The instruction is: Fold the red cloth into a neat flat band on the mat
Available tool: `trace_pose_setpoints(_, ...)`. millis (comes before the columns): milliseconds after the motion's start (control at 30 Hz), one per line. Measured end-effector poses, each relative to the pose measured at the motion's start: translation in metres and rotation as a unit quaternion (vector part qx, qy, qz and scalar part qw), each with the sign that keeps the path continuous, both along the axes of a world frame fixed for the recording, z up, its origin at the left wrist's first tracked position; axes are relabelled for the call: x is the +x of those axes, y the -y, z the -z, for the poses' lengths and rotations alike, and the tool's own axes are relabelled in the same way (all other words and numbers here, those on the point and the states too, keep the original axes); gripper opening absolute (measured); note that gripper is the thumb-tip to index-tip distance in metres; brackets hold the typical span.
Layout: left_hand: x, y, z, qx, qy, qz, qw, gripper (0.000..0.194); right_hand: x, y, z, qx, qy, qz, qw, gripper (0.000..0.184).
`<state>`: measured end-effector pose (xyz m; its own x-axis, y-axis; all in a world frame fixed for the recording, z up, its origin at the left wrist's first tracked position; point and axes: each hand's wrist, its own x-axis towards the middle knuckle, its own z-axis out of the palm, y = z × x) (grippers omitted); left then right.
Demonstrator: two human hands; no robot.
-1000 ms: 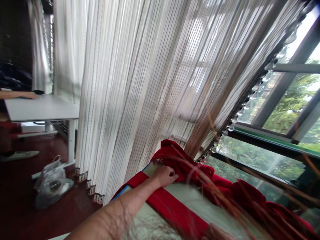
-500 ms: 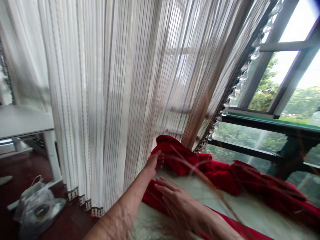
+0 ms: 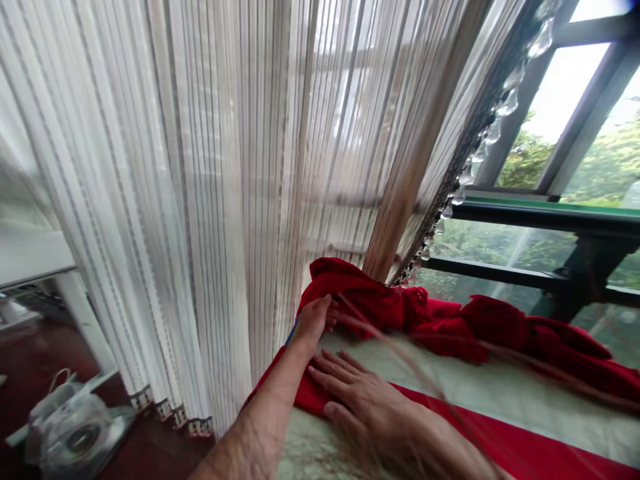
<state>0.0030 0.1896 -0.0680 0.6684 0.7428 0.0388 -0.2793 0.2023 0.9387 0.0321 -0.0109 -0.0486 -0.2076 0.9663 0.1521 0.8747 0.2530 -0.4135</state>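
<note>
A red cloth (image 3: pixel 445 327) lies bunched along the far side of a pale, padded-looking surface (image 3: pixel 525 400). A flat red strip (image 3: pixel 540 447) of what looks like the same cloth crosses the nearer part. At the corner beside the curtain, my left hand (image 3: pixel 316 323) has its fingers curled around the red cloth; the fingertips are partly hidden. Just nearer, my right hand (image 3: pixel 357 397) rests palm down on the red strip, fingers stretched out and slightly apart. A sliver of blue shows beside my left wrist.
A sheer striped curtain (image 3: pixel 215 173) hangs close on the left, its slanted edge trimmed with clear drop beads (image 3: pixel 493 131). Window frames and a dark rail (image 3: pixel 520 220) stand on the right. A white table (image 3: pixel 35 257) and a plastic bag (image 3: pixel 75 427) are at the left.
My right hand has come down flat onto the red strip, which now shows wider. My left hand stays at the corner with the cloth. The view has shifted slightly.
</note>
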Motion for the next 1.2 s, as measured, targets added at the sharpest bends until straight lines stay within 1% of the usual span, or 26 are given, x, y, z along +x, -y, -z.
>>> trace_pose_setpoints(67, -0.002, 0.001, -0.001, 0.009, 0.005, -0.004, 1.0, 0.036, -0.001, 0.001, -0.003, -0.01, 0.002, 0.004, 1.0, 0.06)
trace_pose_setpoints(200, -0.004, 0.004, -0.002, 0.023, 0.017, -0.009, 1.0, 0.039, 0.0, 0.003, -0.006, -0.013, 0.013, -0.003, 1.0, 0.064)
trace_pose_setpoints(367, -0.001, 0.008, -0.001, 0.039, 0.016, 0.008, 0.999, 0.045, 0.003, 0.006, -0.007, -0.005, 0.007, 0.001, 1.0, 0.065)
trace_pose_setpoints(600, -0.002, 0.002, 0.0, 0.043, -0.004, 0.021, 0.999, 0.043, 0.003, 0.001, 0.0, 0.012, -0.009, -0.004, 1.0, 0.066)
trace_pose_setpoints(733, -0.004, 0.003, -0.001, 0.049, -0.016, 0.028, 0.998, 0.044, 0.004, 0.001, 0.001, 0.02, -0.015, -0.006, 1.0, 0.065)
trace_pose_setpoints(967, -0.008, 0.007, -0.007, 0.044, -0.043, 0.038, 0.997, 0.049, 0.007, 0.009, -0.002, 0.009, -0.016, 0.004, 1.0, 0.064)
trace_pose_setpoints(1100, -0.007, 0.006, -0.009, 0.039, -0.055, 0.041, 0.997, 0.049, 0.01, 0.017, -0.005, 0.01, -0.033, -0.012, 0.999, 0.063)
trace_pose_setpoints(1200, -0.005, 0.004, -0.009, 0.038, -0.061, 0.041, 0.997, 0.053, 0.014, 0.02, -0.004, 0.002, -0.033, -0.011, 0.999, 0.062)
